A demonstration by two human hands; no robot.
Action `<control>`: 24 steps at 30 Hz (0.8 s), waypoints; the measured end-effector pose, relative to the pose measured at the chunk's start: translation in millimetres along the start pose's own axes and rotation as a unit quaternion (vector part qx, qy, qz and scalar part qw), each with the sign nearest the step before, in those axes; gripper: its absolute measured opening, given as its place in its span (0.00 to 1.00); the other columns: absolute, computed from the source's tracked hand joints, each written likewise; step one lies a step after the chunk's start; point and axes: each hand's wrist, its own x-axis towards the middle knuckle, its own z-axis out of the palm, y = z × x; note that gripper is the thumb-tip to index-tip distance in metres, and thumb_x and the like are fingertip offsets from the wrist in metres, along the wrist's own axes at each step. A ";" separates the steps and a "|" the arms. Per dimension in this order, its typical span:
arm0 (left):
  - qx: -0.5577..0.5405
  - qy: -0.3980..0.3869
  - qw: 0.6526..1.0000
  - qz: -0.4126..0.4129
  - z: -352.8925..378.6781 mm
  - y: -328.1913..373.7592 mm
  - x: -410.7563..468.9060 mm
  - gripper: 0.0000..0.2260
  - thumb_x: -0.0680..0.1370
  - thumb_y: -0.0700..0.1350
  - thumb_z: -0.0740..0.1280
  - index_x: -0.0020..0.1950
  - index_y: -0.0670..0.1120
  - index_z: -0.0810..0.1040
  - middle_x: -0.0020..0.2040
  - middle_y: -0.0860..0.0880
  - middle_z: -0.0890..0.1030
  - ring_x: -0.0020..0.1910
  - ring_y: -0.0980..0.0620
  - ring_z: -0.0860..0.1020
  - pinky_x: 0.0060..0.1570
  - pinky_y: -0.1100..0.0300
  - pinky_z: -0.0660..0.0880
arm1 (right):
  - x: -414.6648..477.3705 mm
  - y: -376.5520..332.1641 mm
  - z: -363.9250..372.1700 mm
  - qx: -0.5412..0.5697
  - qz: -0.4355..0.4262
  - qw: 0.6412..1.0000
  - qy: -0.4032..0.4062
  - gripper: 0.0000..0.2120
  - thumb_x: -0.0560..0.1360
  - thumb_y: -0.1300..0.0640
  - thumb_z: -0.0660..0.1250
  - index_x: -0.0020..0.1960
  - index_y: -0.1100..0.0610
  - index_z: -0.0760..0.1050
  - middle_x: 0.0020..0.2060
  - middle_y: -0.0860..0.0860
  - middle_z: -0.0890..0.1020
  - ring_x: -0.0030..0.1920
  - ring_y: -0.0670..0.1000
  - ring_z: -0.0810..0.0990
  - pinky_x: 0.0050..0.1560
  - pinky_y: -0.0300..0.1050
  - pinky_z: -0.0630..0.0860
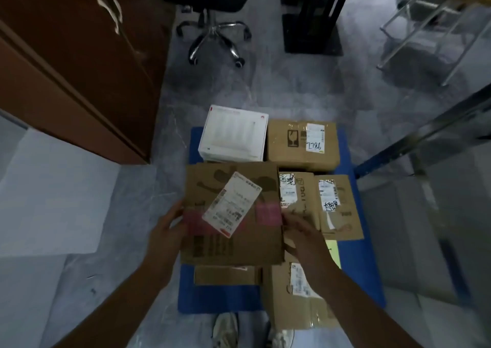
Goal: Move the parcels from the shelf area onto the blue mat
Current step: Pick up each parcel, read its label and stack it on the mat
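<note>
Counting six brown cardboard parcels [231, 215], though the half-hidden one under the held box might be just a flap. Plus one white box [233, 135], one blue mat [220, 298], two hands [164, 231], one office chair [215, 35], two shoes [225, 330].

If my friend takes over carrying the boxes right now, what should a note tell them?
Left grip holds the labelled box by its left edge; right grip holds its right edge.
The box is over the blue mat; whether it is set down is unclear.
Done: a white box and several brown parcels lie on the mat.
Left: place this one; parcels at the shelf are out of view.
</note>
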 end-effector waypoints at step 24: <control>0.189 -0.013 0.979 0.077 64.2 -85.4 149.8 0.12 0.80 0.44 0.67 0.63 0.48 0.73 0.54 0.49 0.80 0.48 0.60 0.79 0.39 0.68 0.75 | 165.5 70.8 22.0 -0.179 -0.024 0.983 -0.022 0.12 0.79 0.57 0.60 0.60 0.53 0.78 0.57 0.51 0.81 0.46 0.43 0.79 0.45 0.38 0.75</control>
